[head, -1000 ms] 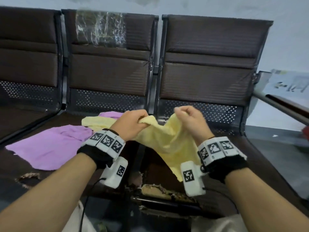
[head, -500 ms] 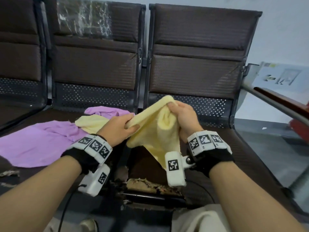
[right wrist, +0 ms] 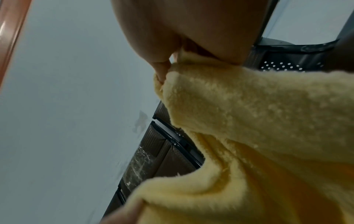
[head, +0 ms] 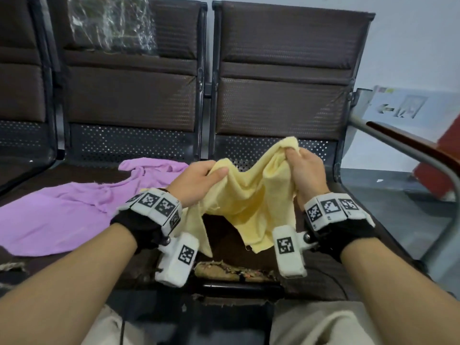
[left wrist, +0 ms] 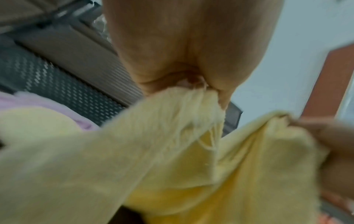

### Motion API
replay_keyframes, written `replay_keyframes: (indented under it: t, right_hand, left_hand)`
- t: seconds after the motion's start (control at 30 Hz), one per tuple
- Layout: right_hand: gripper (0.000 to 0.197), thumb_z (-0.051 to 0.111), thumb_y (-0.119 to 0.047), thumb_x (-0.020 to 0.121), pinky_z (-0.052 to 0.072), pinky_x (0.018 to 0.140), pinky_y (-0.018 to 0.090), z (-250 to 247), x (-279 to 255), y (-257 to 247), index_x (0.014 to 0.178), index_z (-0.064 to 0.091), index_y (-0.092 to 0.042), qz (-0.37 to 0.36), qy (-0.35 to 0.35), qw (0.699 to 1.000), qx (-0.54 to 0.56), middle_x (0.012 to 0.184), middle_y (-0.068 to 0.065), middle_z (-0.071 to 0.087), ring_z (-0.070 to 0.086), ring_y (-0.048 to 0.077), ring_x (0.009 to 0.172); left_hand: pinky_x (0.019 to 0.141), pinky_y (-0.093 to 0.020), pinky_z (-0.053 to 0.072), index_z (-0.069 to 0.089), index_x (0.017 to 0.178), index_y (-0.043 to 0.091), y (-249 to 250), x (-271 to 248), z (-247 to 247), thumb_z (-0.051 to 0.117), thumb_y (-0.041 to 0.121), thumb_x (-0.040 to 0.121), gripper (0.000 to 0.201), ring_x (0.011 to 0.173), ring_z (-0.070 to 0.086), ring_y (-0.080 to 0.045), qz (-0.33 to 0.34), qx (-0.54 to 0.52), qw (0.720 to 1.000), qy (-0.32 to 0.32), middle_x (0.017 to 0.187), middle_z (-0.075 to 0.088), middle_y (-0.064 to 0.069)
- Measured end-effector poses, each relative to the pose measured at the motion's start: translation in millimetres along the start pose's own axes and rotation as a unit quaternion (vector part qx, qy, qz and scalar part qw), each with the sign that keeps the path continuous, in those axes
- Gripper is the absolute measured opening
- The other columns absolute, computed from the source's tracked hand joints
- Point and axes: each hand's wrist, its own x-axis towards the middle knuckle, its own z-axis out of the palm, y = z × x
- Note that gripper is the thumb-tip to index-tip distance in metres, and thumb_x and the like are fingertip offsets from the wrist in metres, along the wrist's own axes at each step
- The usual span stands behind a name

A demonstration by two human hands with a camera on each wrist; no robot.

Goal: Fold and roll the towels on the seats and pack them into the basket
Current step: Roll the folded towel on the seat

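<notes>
Yellow towel [head: 251, 202] hangs between raised left hand [head: 196, 181] and right hand [head: 305, 171], fingers pinching it.

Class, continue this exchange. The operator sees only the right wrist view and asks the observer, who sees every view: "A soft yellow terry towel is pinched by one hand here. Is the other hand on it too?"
Observer: Yes. In the head view the left hand grips the other top edge of the soft yellow terry towel.
Operator: Are other towels waiting?
Observer: A crumpled purple towel lies on the dark brown seat to the left.
Operator: Is the yellow edge intact?
Observer: The left wrist view shows loose threads hanging below the left hand's grip.
</notes>
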Motion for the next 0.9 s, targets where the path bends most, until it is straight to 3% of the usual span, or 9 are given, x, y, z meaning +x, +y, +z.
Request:
replay_keyframes:
  t: [0.07, 0.17, 0.27, 0.33, 0.47, 0.57, 0.63, 0.73, 0.9]
  right_hand:
    - [0.016, 0.06, -0.032, 0.086, 0.052, 0.09, 0.048, 0, 1, 0, 0.086, 0.068, -0.018, -0.005, -0.007, 1.0, -0.006, 0.094, 0.005, 0.07, 0.066, 0.022, 0.093]
    - [0.041, 0.069, -0.021, 0.081, 0.051, 0.095, 0.046, 5, 1, 7, 0.12, 0.061, -0.011, 0.003, -0.051, 0.997, -0.06, 0.114, 0.007, 0.066, 0.063, 0.022, 0.105]
    - [0.055, 0.072, -0.008, 0.08, 0.05, 0.096, 0.043, 13, 0, 20, 0.131, 0.051, -0.01, 0.042, -0.116, 0.983, -0.135, 0.122, 0.011, 0.06, 0.061, 0.023, 0.108]
    - [0.049, 0.07, -0.006, 0.081, 0.051, 0.095, 0.043, 17, 1, 24, 0.127, 0.055, -0.015, 0.06, -0.157, 0.97, -0.177, 0.12, 0.011, 0.062, 0.062, 0.024, 0.107]
    - [0.029, 0.064, -0.008, 0.084, 0.05, 0.086, 0.029, 20, 4, 27, 0.106, 0.066, -0.026, 0.019, -0.221, 0.924, -0.312, 0.115, 0.0, 0.063, 0.059, 0.014, 0.106]
    - [0.02, 0.066, -0.011, 0.084, 0.052, 0.074, 0.026, 24, 6, 29, 0.098, 0.067, -0.025, 0.016, -0.276, 0.893, -0.354, 0.112, -0.002, 0.062, 0.06, 0.013, 0.102]
    - [0.015, 0.068, -0.011, 0.084, 0.055, 0.058, 0.023, 28, 8, 29, 0.095, 0.065, -0.021, 0.034, -0.292, 0.89, -0.348, 0.102, -0.002, 0.062, 0.065, 0.015, 0.085]
    - [0.008, 0.07, -0.014, 0.083, 0.051, 0.049, 0.02, 33, 10, 29, 0.087, 0.066, -0.02, 0.046, -0.293, 0.894, -0.336, 0.092, 0.0, 0.064, 0.067, 0.015, 0.074]
    - [0.007, 0.067, -0.03, 0.087, 0.047, 0.05, 0.018, 52, 8, 23, 0.08, 0.068, -0.026, 0.009, -0.313, 0.88, -0.356, 0.09, -0.005, 0.066, 0.063, 0.01, 0.078]
  left_hand:
    - [0.069, -0.034, 0.047, 0.062, 0.088, 0.003, 7, 3, 4, 0.055, 0.035, 0.092, 0.033, 0.072, 0.056, -0.012, -0.027, -0.14, 0.99, 0.023, 0.077, 0.06, -0.002]
    - [0.084, -0.046, 0.052, 0.062, 0.099, -0.001, -3, 6, 9, 0.06, 0.031, 0.09, 0.033, 0.087, 0.064, -0.024, -0.086, -0.21, 0.973, 0.047, 0.094, 0.068, -0.012]
    - [0.073, -0.034, 0.057, 0.062, 0.108, -0.001, -23, 10, 12, 0.064, 0.021, 0.088, 0.029, 0.085, 0.067, -0.023, -0.16, -0.256, 0.953, 0.038, 0.095, 0.07, -0.013]
    - [0.072, -0.031, 0.057, 0.062, 0.112, -0.001, -36, 14, 13, 0.066, 0.011, 0.085, 0.03, 0.084, 0.068, -0.022, -0.2, -0.272, 0.941, 0.023, 0.096, 0.07, -0.014]
    - [0.092, -0.042, 0.052, 0.059, 0.12, -0.001, -60, 24, 15, 0.069, -0.001, 0.079, 0.042, 0.098, 0.066, -0.029, -0.234, -0.239, 0.942, 0.01, 0.107, 0.068, -0.015]
    - [0.094, -0.044, 0.051, 0.062, 0.117, 0.002, -72, 27, 15, 0.067, 0.012, 0.084, 0.035, 0.096, 0.066, -0.027, -0.214, -0.101, 0.97, -0.046, 0.109, 0.068, -0.01]
    - [0.088, -0.039, 0.054, 0.061, 0.115, 0.004, -76, 25, 14, 0.061, 0.032, 0.089, 0.039, 0.089, 0.065, -0.022, -0.192, 0.066, 0.971, -0.131, 0.105, 0.065, -0.004]
    - [0.068, -0.031, 0.055, 0.053, 0.1, 0.01, -79, 19, 11, 0.055, 0.053, 0.086, 0.045, 0.076, 0.067, -0.017, -0.205, 0.195, 0.929, -0.239, 0.095, 0.065, -0.005]
    - [0.051, -0.026, 0.047, 0.049, 0.082, 0.011, -80, 7, 7, 0.057, 0.031, 0.09, 0.023, 0.061, 0.068, -0.017, -0.213, 0.216, 0.915, -0.265, 0.075, 0.065, -0.005]
